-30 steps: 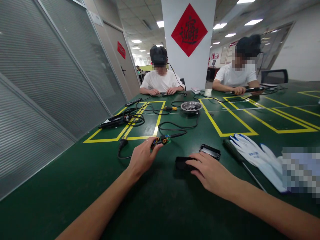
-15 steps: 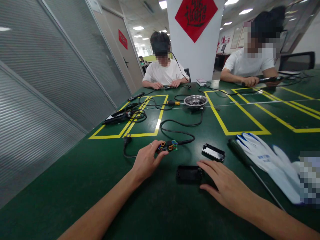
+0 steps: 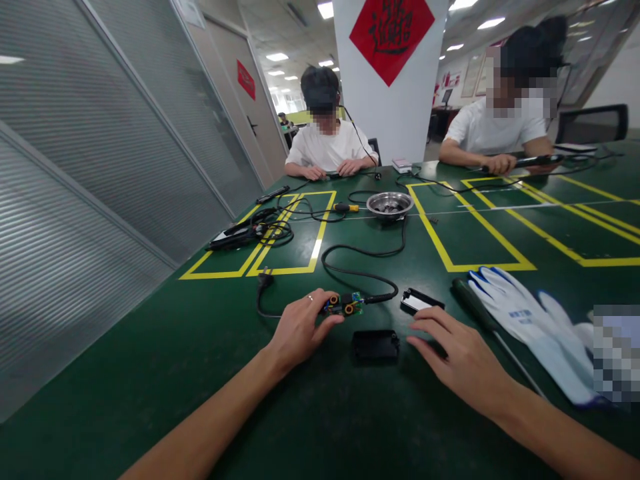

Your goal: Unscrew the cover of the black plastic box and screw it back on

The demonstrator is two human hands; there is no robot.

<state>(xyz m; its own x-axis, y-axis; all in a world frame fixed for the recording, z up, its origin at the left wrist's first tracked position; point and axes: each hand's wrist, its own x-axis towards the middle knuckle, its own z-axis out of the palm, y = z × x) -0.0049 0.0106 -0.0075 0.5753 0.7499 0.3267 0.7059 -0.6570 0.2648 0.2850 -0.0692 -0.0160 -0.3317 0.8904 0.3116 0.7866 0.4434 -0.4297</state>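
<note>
My left hand (image 3: 304,328) grips a green circuit board (image 3: 349,304) with copper-coloured coils, pinched at its left end between thumb and fingers. A black cord (image 3: 383,295) runs out of the board's right end, and a power plug (image 3: 265,279) lies beyond my left hand. Below the board, a black plastic case half (image 3: 376,345) rests on the table with its hollow side up. My right hand (image 3: 457,350) hovers just right of that case half, fingers apart and holding nothing. Behind its fingertips lies a second case half (image 3: 418,301) with a pale inside, partly covered by them.
On the right lie a green-handled screwdriver (image 3: 473,303) and white gloves (image 3: 525,320). A metal bowl (image 3: 390,204) with small parts stands farther back, beside a yellow-handled tool (image 3: 346,208). Cabled devices (image 3: 240,233) sit at left. Two people work across the green table (image 3: 320,420).
My left hand has shifted slightly right and down with the circuit board, dragging its cord and plug along. My right hand has drawn away from the near case half, to the right.
</note>
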